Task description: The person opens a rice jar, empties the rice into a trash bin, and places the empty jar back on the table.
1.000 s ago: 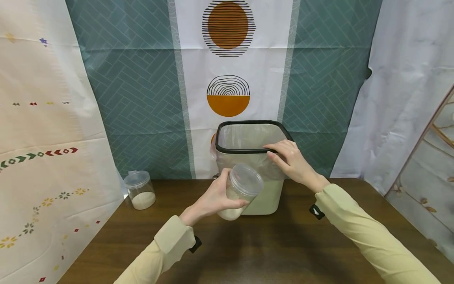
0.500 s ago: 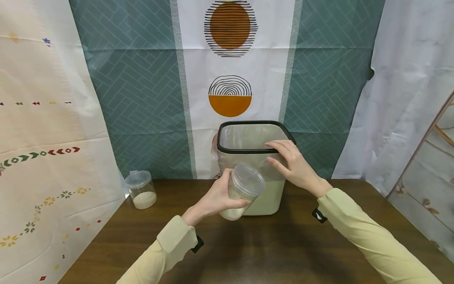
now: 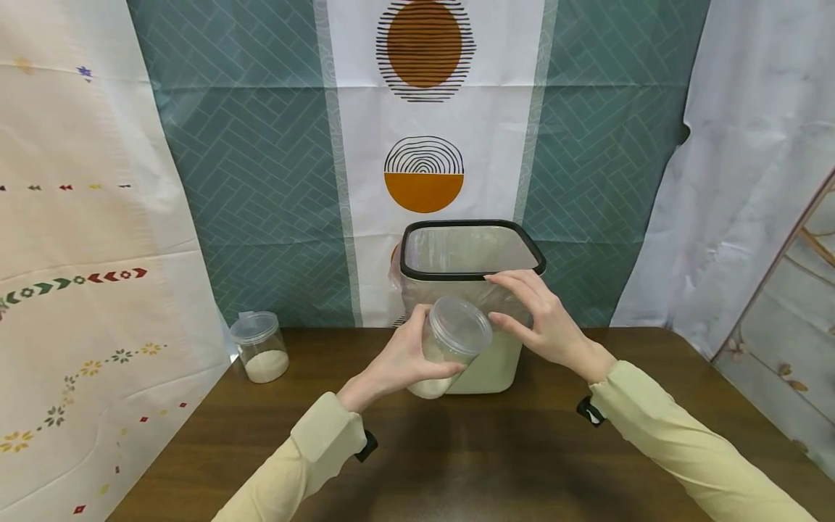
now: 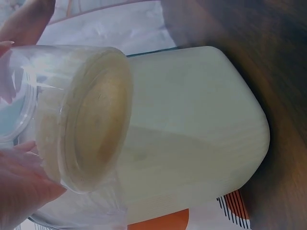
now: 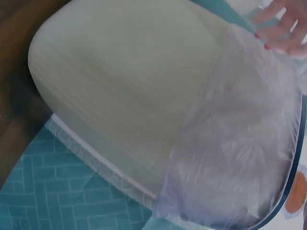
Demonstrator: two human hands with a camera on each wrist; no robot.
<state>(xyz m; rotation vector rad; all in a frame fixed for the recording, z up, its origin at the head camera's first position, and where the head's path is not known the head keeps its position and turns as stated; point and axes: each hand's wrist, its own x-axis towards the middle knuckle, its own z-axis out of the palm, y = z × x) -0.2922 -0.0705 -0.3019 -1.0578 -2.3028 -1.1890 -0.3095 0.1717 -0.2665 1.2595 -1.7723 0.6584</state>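
Observation:
My left hand (image 3: 406,357) grips a clear plastic jar (image 3: 462,325) with a clear lid, tilted with its lid towards the right. Pale grains lie in the lower part, and the left wrist view shows the jar's round base (image 4: 103,124) close up. My right hand (image 3: 551,326) is beside the lid with its fingers spread and gently bent, holding nothing. Its thumb is very near the lid's edge; whether they touch I cannot tell. Behind both hands stands a pale green bin (image 3: 499,362) with a black rim (image 3: 450,276) and a clear bag liner (image 5: 240,129) folded over its outside.
On the brown table (image 3: 326,464), at the far left, stands a second clear lidded jar (image 3: 264,348) with white grains in it. A green and white patterned curtain (image 3: 261,181) hangs right behind the bin. Pale cloths hang at both sides.
My right hand has come away from the bin's rim, moving down with its thumb now beside the jar's lid. The left hand and jar have shifted slightly to the right.

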